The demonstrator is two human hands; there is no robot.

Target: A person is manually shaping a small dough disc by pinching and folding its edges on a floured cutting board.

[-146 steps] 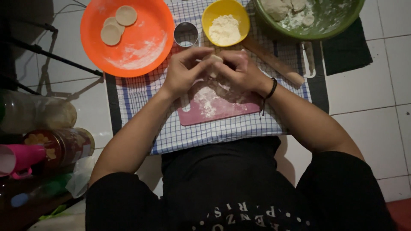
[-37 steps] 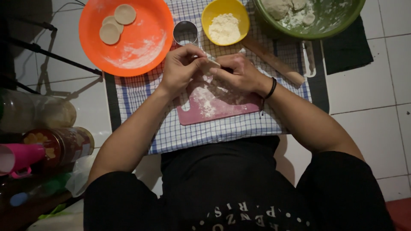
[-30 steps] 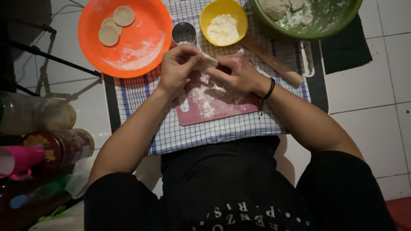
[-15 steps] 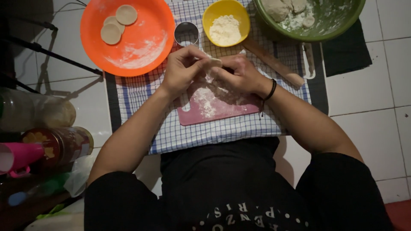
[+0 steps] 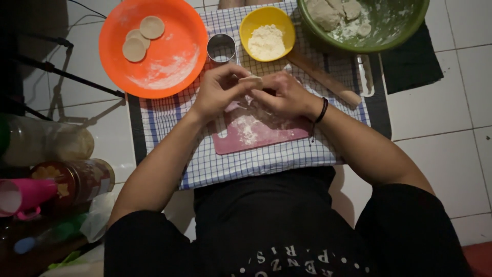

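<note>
My left hand (image 5: 219, 90) and my right hand (image 5: 283, 95) meet above a floury pink cutting board (image 5: 256, 134). Together they pinch a small pale piece of dough (image 5: 252, 79) between the fingertips. Most of the dough is hidden by my fingers. The board lies on a blue-checked cloth (image 5: 246, 161) spread on the white tiled floor. A black band circles my right wrist.
An orange bowl (image 5: 169, 61) at the back left holds two flat dough discs (image 5: 143, 37). Behind my hands stand a round metal cutter (image 5: 221, 47), a yellow bowl of flour (image 5: 266, 38), a wooden rolling pin (image 5: 328, 79) and a green bowl with dough lumps (image 5: 389, 25). Jars and a pink cup (image 5: 23, 195) crowd the left.
Both hands stay together over the board, shifting slightly as the fingers work the dough piece. Nothing else has moved.
</note>
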